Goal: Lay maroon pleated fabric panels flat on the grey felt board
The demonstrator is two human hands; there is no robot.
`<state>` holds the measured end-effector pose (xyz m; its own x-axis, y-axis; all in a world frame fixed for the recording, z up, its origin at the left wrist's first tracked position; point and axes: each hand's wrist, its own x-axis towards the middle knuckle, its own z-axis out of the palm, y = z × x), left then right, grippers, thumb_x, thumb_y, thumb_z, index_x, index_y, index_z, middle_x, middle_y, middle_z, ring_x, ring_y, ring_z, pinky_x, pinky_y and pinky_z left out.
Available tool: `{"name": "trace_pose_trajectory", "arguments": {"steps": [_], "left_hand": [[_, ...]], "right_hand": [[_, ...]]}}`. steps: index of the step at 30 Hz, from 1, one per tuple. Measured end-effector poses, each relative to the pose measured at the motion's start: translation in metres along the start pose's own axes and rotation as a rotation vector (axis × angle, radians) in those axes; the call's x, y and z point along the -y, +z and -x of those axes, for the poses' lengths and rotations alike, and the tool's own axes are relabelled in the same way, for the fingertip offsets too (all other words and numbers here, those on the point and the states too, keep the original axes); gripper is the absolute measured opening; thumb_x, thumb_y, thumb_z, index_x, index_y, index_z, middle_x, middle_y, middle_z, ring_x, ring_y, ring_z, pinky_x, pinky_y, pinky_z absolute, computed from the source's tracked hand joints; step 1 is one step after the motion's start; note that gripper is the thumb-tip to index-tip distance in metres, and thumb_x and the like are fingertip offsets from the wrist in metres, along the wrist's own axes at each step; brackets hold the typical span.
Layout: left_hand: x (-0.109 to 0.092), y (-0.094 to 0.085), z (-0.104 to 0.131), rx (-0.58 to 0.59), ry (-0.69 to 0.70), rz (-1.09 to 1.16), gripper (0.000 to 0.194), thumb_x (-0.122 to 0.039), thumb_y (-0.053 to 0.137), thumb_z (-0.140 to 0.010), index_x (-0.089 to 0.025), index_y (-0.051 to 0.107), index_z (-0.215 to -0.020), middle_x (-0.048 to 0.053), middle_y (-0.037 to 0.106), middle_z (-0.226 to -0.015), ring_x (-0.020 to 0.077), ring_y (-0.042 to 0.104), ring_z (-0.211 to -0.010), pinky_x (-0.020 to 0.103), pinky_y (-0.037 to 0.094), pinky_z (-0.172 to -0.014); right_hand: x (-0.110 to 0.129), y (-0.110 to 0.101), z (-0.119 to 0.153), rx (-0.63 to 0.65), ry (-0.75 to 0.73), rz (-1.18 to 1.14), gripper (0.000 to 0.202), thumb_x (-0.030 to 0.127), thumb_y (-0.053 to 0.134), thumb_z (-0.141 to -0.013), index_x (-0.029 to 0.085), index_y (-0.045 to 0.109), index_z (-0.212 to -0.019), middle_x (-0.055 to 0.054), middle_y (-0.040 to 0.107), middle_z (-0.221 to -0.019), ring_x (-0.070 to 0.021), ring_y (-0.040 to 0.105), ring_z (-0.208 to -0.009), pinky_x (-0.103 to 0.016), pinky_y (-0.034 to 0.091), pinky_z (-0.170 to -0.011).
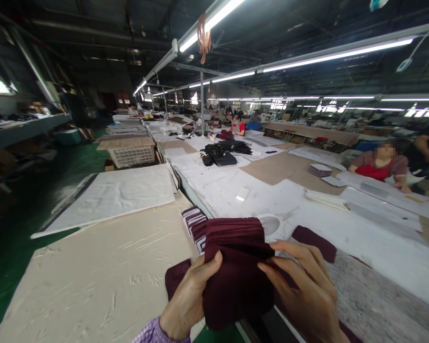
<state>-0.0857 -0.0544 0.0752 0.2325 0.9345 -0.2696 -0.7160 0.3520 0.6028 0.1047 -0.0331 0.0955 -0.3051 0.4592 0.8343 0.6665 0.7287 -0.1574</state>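
we find no text, label, brand, number or sign that we can read anywhere in this view. the small white-edged tags (195, 225) lying fanned out just beyond the stack of maroon cloth (236, 267) show only stripes of maroon and white, and any print on them is too small for us to make out. the white sheets (117, 193) and brown paper (282, 166) on the tables carry no lettering that we can see. the far end of the hall is too blurred and too bright under the lamps for us to read anything there.
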Motion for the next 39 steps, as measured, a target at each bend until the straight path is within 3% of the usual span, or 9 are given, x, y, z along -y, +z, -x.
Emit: {"name": "trace_pose_trajectory", "arguments": {"steps": [3, 8, 11, 15, 20, 23, 27, 32, 39], "left_hand": [[0.003, 0.001, -0.001, -0.028, -0.016, 0.008, 0.022, -0.026, 0.063, -0.082, -0.011, 0.065, -0.097, 0.011, 0.075, -0.091, 0.0234, 0.070, -0.082, 0.036, 0.053, -0.084], [0.007, 0.002, -0.005, -0.051, -0.005, 0.028, 0.019, -0.025, 0.065, -0.080, -0.012, 0.065, -0.093, 0.009, 0.075, -0.088, 0.0228, 0.069, -0.090, 0.034, 0.051, -0.090], [0.009, 0.002, -0.007, -0.062, -0.025, 0.032, 0.016, -0.025, 0.066, -0.079, -0.013, 0.065, -0.089, 0.009, 0.075, -0.087, 0.0240, 0.068, -0.094, 0.035, 0.049, -0.093], [0.008, 0.004, -0.006, -0.045, -0.071, 0.061, 0.023, -0.027, 0.065, -0.080, -0.012, 0.062, -0.097, 0.012, 0.074, -0.094, 0.0253, 0.068, -0.095, 0.038, 0.050, -0.092], [0.009, 0.002, -0.008, -0.118, -0.053, 0.025, 0.028, -0.028, 0.067, -0.079, -0.013, 0.061, -0.102, 0.011, 0.074, -0.095, 0.0255, 0.067, -0.097, 0.039, 0.050, -0.093], [0.010, 0.002, -0.010, -0.122, -0.028, 0.017, 0.029, -0.029, 0.066, -0.080, -0.013, 0.061, -0.103, 0.011, 0.074, -0.098, 0.0253, 0.065, -0.102, 0.038, 0.048, -0.096], [0.011, 0.006, -0.010, -0.053, -0.059, 0.067, 0.028, -0.027, 0.063, -0.082, -0.013, 0.061, -0.107, 0.010, 0.074, -0.097, 0.0257, 0.065, -0.102, 0.040, 0.047, -0.097], [0.017, 0.010, -0.009, 0.034, -0.085, 0.139, 0.026, -0.028, 0.060, -0.085, -0.015, 0.063, -0.106, 0.010, 0.075, -0.096, 0.0249, 0.067, -0.100, 0.041, 0.046, -0.098], [0.026, 0.000, -0.010, 0.108, -0.052, 0.042, 0.032, -0.020, 0.074, -0.070, -0.017, 0.069, -0.101, 0.010, 0.075, -0.095, 0.0263, 0.068, -0.093, 0.041, 0.049, -0.093]], "right_hand": [[-0.002, -0.002, 0.006, 0.037, -0.014, 0.015, 0.010, 0.009, 0.068, -0.077, 0.016, 0.061, -0.078, -0.009, 0.064, -0.091, -0.0206, 0.058, -0.083, -0.038, 0.047, -0.071], [0.009, -0.005, 0.011, -0.119, -0.046, -0.051, 0.025, -0.002, 0.066, -0.073, 0.015, 0.064, -0.091, -0.007, 0.066, -0.096, -0.0201, 0.062, -0.089, -0.033, 0.052, -0.075], [0.010, -0.003, 0.009, -0.018, 0.198, -0.170, 0.010, 0.011, 0.059, -0.083, 0.020, 0.059, -0.079, -0.003, 0.067, -0.085, -0.0136, 0.066, -0.073, -0.022, 0.054, -0.065], [0.001, 0.004, 0.013, 0.150, 0.492, -0.161, 0.018, 0.028, 0.049, -0.091, 0.022, 0.053, -0.074, 0.006, 0.053, -0.051, -0.0103, 0.053, -0.040, -0.019, 0.043, -0.037], [0.003, 0.007, 0.026, -0.110, 0.260, 0.020, 0.004, 0.017, 0.061, -0.084, 0.020, 0.062, -0.083, -0.003, 0.062, -0.089, -0.0125, 0.064, -0.074, -0.020, 0.053, -0.067], [0.009, 0.005, 0.031, -0.144, 0.151, -0.070, 0.015, 0.007, 0.061, -0.081, 0.021, 0.062, -0.088, -0.002, 0.062, -0.088, -0.0117, 0.064, -0.076, -0.019, 0.053, -0.069], [0.008, 0.006, 0.032, 0.030, 0.530, -0.391, 0.005, 0.026, 0.057, -0.086, 0.025, 0.058, -0.091, 0.000, 0.070, -0.082, -0.0137, 0.067, -0.070, -0.019, 0.054, -0.060], [0.004, 0.009, 0.024, 0.292, 1.001, -0.688, 0.037, 0.046, 0.068, -0.074, 0.020, 0.063, -0.100, -0.006, 0.072, -0.090, -0.0237, 0.067, -0.083, -0.032, 0.056, -0.072], [0.003, 0.006, 0.017, 0.439, 1.194, -0.732, 0.033, 0.050, 0.067, -0.073, 0.018, 0.066, -0.081, -0.004, 0.069, -0.078, -0.0238, 0.064, -0.079, -0.031, 0.052, -0.069]]}}
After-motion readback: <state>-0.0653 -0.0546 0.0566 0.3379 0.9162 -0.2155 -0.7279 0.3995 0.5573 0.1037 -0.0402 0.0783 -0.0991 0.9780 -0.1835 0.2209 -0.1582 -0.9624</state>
